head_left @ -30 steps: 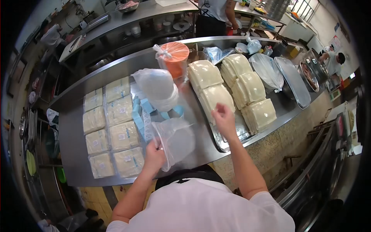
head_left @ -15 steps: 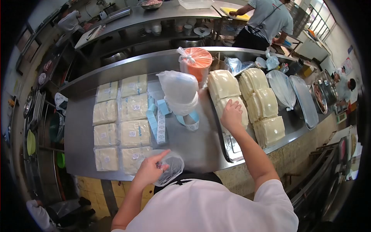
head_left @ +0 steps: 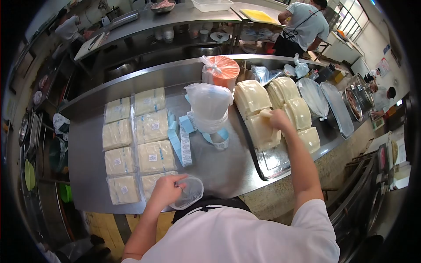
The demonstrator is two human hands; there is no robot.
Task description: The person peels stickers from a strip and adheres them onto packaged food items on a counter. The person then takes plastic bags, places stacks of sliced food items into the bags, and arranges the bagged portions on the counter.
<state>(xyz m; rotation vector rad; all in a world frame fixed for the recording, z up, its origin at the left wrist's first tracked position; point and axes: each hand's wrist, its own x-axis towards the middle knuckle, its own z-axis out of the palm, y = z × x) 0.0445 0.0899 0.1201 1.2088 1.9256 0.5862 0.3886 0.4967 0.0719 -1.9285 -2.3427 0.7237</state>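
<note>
My left hand [head_left: 166, 191] is closed on a clear plastic bag [head_left: 190, 197] near the front edge of the table; the bag's mouth is spread wide. On the right, my right hand [head_left: 278, 119] grips the upper edge of a stack of pale dough sheets [head_left: 262, 131] lying in a metal tray [head_left: 276, 165]. One corner of the sheets is lifted under the fingers. More stacks of dough sheets [head_left: 298, 111] stand beside it. At left, several bagged, labelled packs of sheets [head_left: 154, 131] lie in two columns.
Between packs and tray stand a white plastic-wrapped stack [head_left: 208, 103] and blue label strips [head_left: 175, 136]. An orange tub in plastic [head_left: 223, 72] sits behind. Lidded containers [head_left: 337, 109] line the right end. A co-worker [head_left: 305, 28] stands at the back counter.
My right hand has gone from resting flat on the front stack to pinching its upper edge, lifting a corner. My left hand still holds the bag. The view has shifted slightly.
</note>
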